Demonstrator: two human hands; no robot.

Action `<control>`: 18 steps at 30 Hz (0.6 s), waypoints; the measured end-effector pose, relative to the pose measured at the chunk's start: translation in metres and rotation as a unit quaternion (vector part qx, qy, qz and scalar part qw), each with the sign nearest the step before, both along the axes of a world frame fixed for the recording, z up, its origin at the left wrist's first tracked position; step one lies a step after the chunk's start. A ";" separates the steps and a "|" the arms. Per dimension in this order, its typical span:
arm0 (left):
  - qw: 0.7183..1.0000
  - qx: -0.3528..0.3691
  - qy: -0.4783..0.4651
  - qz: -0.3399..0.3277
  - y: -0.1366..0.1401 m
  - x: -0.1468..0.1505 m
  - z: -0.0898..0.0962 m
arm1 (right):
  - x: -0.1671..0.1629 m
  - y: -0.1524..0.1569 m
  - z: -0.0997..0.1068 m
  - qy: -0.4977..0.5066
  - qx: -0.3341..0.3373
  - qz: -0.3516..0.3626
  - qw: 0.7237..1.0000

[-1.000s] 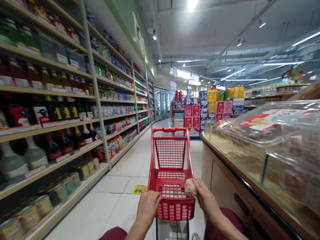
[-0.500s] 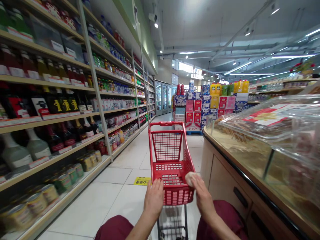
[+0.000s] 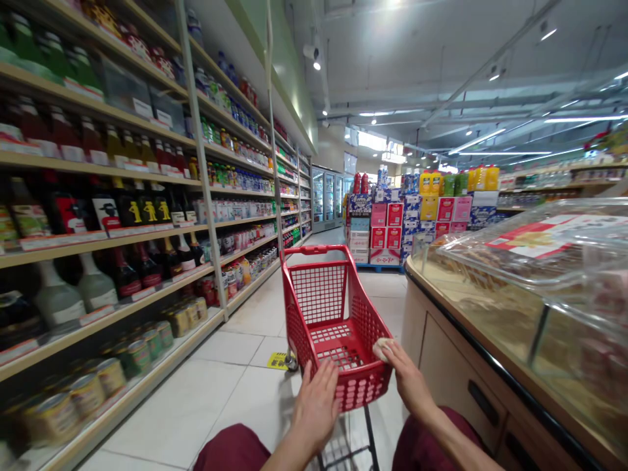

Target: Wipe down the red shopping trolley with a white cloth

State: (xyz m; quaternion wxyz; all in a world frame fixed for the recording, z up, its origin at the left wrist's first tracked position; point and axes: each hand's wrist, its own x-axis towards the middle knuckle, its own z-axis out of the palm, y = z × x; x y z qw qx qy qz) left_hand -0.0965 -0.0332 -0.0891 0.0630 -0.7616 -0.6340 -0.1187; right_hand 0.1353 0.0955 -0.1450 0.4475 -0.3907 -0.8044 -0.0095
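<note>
In front of my knees stands a red plastic shopping cart [image 3: 364, 388] on a dark metal frame, its basket empty and turned slightly to the left. My left hand [image 3: 316, 400] lies against the left corner of the basket's near end, fingers stretched out and together, holding nothing. At the right near corner, my right hand [image 3: 408, 378] presses a crumpled whitish cloth [image 3: 381, 349] to the basket's rim. The cloth is mostly covered by the fingers, so whether it is fabric or paper tissue cannot be told.
Shelves [image 3: 191, 226] of bottles and cans line the left side. A wooden counter [image 3: 439, 347] with clear-lidded food trays [image 3: 534, 229] stands close on the right. Stacked drink boxes [image 3: 387, 226] and glass-door fridges [image 3: 326, 196] are farther ahead. A yellow sticker [image 3: 277, 360] marks the tiled floor.
The cart has swung so its far end points more to the left. Both hands have shifted slightly right and down with its near end. The cloth stays under my right hand.
</note>
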 end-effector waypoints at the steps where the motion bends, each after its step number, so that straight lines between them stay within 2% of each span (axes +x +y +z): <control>1: 1.000 -0.004 0.003 0.001 0.005 0.000 0.001 | -0.003 0.001 0.004 0.019 -0.013 0.000 1.000; 4: 1.000 -0.021 0.015 0.016 0.021 -0.001 0.006 | -0.022 -0.007 -0.002 0.089 -0.027 0.016 0.996; 7: 0.998 -0.052 0.025 0.021 0.033 0.002 0.012 | -0.050 -0.028 -0.038 0.116 -0.062 0.038 0.991; 10: 0.997 -0.067 0.027 0.022 0.038 0.006 0.015 | -0.066 -0.047 -0.069 0.087 -0.160 0.065 0.981; 12: 0.997 -0.067 0.025 0.020 0.039 0.009 0.016 | -0.064 -0.047 -0.064 0.101 -0.180 0.074 0.976; 16: 0.996 -0.077 0.027 0.039 0.040 0.015 0.012 | -0.048 -0.024 -0.015 0.210 -0.080 0.009 0.974; 18: 0.995 -0.087 0.024 0.045 0.040 0.017 0.008 | -0.045 -0.014 -0.009 0.221 -0.066 -0.028 0.973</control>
